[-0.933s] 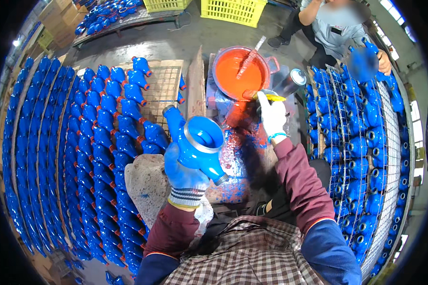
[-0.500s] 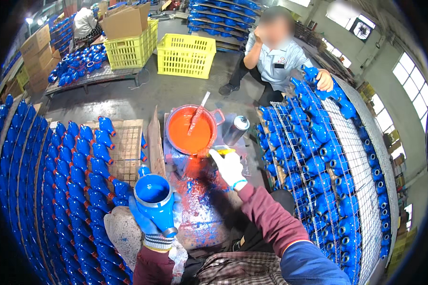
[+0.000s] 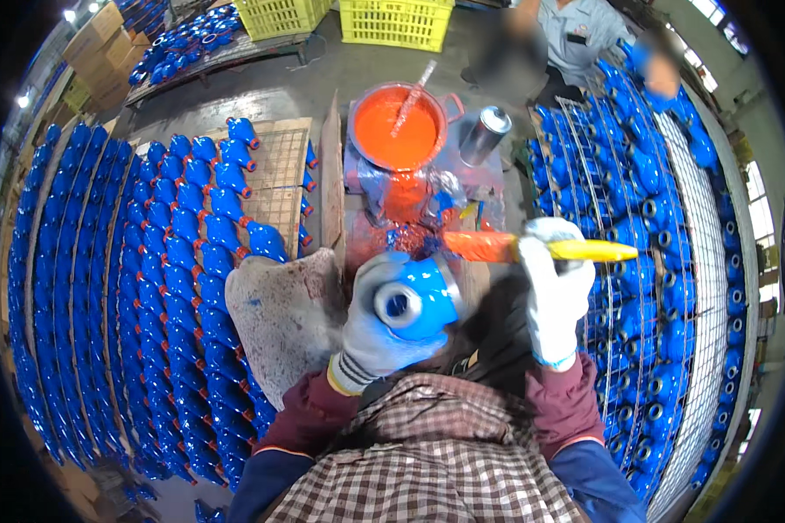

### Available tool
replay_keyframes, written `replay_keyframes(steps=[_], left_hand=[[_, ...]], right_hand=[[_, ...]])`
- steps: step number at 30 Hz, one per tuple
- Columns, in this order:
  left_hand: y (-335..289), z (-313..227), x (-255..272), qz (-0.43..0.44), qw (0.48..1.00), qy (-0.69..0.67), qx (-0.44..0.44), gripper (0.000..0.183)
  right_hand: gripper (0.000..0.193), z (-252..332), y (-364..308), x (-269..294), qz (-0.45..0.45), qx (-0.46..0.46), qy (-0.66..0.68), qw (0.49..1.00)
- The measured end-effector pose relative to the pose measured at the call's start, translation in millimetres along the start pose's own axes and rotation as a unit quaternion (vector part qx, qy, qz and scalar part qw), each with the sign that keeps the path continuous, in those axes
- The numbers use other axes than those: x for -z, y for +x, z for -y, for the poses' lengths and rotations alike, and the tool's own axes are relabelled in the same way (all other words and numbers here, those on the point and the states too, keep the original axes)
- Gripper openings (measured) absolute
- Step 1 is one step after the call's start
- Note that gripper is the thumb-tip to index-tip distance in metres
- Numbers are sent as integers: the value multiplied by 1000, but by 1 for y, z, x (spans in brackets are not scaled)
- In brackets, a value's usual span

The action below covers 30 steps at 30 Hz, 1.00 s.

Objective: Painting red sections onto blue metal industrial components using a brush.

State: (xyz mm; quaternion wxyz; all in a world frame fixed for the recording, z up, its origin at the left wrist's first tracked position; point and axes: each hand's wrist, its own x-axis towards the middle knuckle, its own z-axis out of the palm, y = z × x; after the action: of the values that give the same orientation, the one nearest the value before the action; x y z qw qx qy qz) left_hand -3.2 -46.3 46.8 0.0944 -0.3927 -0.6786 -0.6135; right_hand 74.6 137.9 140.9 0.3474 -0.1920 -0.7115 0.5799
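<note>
My left hand [image 3: 371, 318], in a white glove with blue stains, is closed around a glossy blue pipe fitting that looks like a valve body [image 3: 429, 305]. The fitting is tipped, with a round bare-metal opening facing up toward me. My right hand [image 3: 556, 270], gloved in white, grips a paintbrush [image 3: 597, 251] with a yellow handle and an orange, paint-covered end. The brush lies nearly level, its orange end pointing left, close to the fitting's right-hand rim; whether they touch I cannot tell. Beyond my hands stands a pot of orange paint [image 3: 379, 131] with a stick in it.
A spray can [image 3: 487, 135] stands right of the pot on a paint-smeared stand. Racks of blue fittings flank me, left [image 3: 222, 235] and right [image 3: 641, 261]. A stained pad [image 3: 283, 305] lies beside my left arm. A person [image 3: 576, 39] crouches ahead near yellow crates [image 3: 392, 24].
The fitting has moved right and been turned, its wide opening now facing away from me. My right hand has drawn back from the pot with the brush. The view has tilted downward.
</note>
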Motion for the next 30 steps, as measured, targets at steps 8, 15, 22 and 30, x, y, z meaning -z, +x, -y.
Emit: replay_keyframes(steps=[8, 15, 22, 30], left_hand=[[-3, -22, -12, 77, 987, 73, -120, 81], [-3, -26, -17, 32, 993, 97, -62, 80], [-7, -19, -17, -44, 855, -394, 335, 87], [5, -35, -16, -95, 677, -595, 422, 76]], right_hand=[[22, 9, 7, 1, 55, 40, -107, 992], [15, 27, -27, 13, 51, 55, -129, 989], [28, 27, -33, 29, 180, 357, -236, 886], [23, 3, -35, 36, 200, 233, -56, 950]])
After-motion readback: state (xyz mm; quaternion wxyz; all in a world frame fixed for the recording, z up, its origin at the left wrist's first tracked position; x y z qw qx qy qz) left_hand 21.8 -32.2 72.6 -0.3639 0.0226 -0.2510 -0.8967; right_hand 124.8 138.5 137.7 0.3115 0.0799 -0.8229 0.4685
